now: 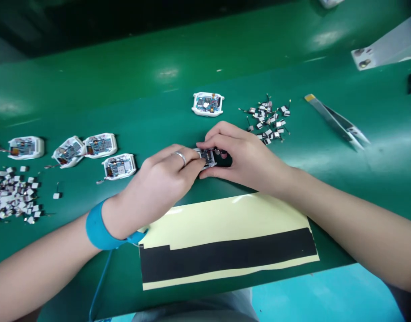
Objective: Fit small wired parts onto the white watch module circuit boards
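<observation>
My left hand (pixel 171 174), with a ring on one finger and a blue strap (pixel 103 226) at the wrist, has its fingertips pressed on a smartwatch housing (pixel 208 157) with a bare circuit board. From the other side, my right hand (pixel 240 154) grips the same housing between thumb and fingers. Both hands cover much of it. A small dark part shows by the right fingers, too hidden to name. Just beyond the hands lies another white smartwatch housing (pixel 208 104), board side up. Right of it is a loose pile of small wired components (pixel 269 118).
Metal tweezers (pixel 336 120) lie at the right, below a white metal bracket (pixel 383 47). A yellow sheet with black strips (pixel 228 255) lies near the front edge. Several open watch housings (pixel 100 145) and a heap of small white parts (pixel 14 194) are at the left. A blue cord (pixel 100 284) hangs from the wrist strap.
</observation>
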The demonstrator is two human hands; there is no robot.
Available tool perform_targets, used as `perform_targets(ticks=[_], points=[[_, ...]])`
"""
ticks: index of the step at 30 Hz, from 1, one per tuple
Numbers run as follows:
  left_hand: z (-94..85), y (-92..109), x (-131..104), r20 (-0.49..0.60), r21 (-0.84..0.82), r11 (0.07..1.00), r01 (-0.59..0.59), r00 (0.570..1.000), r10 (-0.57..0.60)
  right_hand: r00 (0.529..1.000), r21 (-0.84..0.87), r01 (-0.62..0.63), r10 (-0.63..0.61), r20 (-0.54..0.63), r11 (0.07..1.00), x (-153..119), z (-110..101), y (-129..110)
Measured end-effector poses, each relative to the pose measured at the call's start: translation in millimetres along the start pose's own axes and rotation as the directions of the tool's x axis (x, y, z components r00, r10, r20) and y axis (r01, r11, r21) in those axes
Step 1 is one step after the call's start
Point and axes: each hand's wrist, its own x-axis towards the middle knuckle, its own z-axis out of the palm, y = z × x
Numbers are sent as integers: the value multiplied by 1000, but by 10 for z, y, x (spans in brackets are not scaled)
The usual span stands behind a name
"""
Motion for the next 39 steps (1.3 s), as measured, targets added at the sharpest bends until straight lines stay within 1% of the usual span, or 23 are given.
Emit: perform_targets(ticks=[2, 4, 12, 16, 20, 25, 30, 34, 39], points=[[-9, 1, -1, 24, 33, 999, -8, 1000, 7, 1000, 0, 3, -3, 0, 1000, -4, 1, -2], [-12, 1, -8, 37, 49, 999, 10, 999, -12, 1000, 0, 4, -4, 5, 1000, -7, 1, -3], [39, 36, 2, -48, 28, 990, 141, 989, -140, 999, -17, -20, 21, 46, 1000, -10, -20, 2], [34, 62, 6, -54, 32, 982, 186, 981, -184, 997, -45, -37, 40, 65, 998, -6, -23, -1], [16, 63, 10, -41, 47, 984, 169, 985, -167, 993, -59, -68, 73, 91, 996, 1, -23, -11], [15, 67, 37, -42, 81, 986, 148, 988, -145, 992, -57, -75, 80, 98, 996, 1, -29, -17], [40, 78, 50, -60, 77, 983, 164, 985, -160, 990, -62, -78, 85, 113, 995, 1, -50, -25], [37, 71, 44, -55, 79, 990, 115, 992, -111, 989, -77, -76, 85, 120, 994, 3, -57, -29], [6, 71, 30, 6, 88, 986, 144, 989, -145, 991, -86, -72, 81, 104, 994, -3, -44, -25]])
